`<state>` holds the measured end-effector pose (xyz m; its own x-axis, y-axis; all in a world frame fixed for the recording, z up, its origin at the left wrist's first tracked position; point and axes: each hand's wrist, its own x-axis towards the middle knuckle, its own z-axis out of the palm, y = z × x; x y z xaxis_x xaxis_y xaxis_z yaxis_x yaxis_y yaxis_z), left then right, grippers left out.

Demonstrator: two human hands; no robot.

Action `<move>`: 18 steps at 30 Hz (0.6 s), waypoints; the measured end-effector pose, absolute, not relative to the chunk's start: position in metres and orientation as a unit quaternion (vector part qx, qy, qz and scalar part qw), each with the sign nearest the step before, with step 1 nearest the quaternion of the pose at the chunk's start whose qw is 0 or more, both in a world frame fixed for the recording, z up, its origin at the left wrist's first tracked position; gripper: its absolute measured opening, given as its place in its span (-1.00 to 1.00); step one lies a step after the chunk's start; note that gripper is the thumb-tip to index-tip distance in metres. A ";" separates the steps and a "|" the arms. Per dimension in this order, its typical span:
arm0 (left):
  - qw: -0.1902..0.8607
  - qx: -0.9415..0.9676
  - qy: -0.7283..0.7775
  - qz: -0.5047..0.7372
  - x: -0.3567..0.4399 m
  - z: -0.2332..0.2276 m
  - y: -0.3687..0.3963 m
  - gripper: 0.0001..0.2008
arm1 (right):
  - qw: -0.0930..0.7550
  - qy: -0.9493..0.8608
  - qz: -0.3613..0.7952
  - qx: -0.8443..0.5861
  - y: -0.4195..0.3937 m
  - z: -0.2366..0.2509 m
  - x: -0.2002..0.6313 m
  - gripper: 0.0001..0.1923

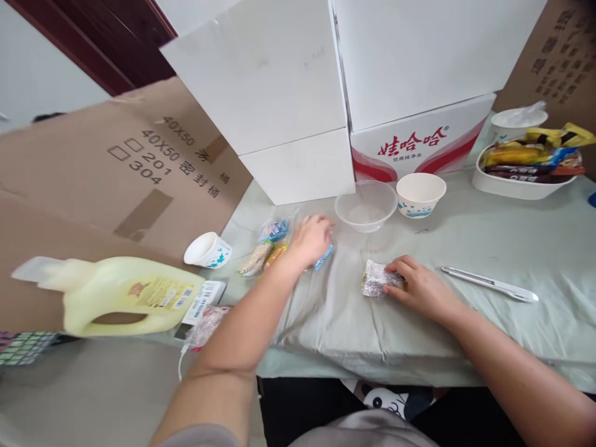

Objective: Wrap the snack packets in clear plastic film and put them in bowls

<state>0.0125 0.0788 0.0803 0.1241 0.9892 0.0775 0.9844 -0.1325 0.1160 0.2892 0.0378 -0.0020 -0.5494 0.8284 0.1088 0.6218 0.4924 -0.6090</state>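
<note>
My right hand (412,285) has its thumb and fingers closed on the right end of a crinkled silver-wrapped packet (374,279), which rests on the cloth-covered table. To the left, my left hand (311,239) hovers over or touches a small group of wrapped snacks, its bent fingers slightly apart; what lies beneath the palm is hidden. Around that hand are a blue-wrapped snack (274,231), a pale brown snack in clear wrap (256,258), an orange-yellow packet (275,253) and a blue packet (324,257) partly under the hand.
Behind my hands stand a clear plastic bowl (365,211) and a paper bowl (421,195). Silver tongs (488,284) lie at right, below a white tub (524,186) of snacks. A paper cup (208,250) and a yellow detergent bottle (130,295) are at left. White boxes (298,164) wall the back.
</note>
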 end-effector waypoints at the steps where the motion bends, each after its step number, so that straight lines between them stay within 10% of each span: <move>1: 0.003 0.747 0.665 0.007 -0.003 0.085 0.093 -0.61 | 0.198 -0.841 0.261 -0.432 0.038 -0.002 0.289 -0.76; 7: 0.036 0.594 0.780 -0.193 -0.099 0.096 0.142 -0.44 | 0.204 -0.840 0.261 -0.429 0.040 -0.005 0.289 -0.74; 18: 0.103 0.475 0.867 -0.108 -0.158 0.064 0.119 -0.51 | 0.209 -0.841 0.257 -0.428 0.044 -0.007 0.287 -0.72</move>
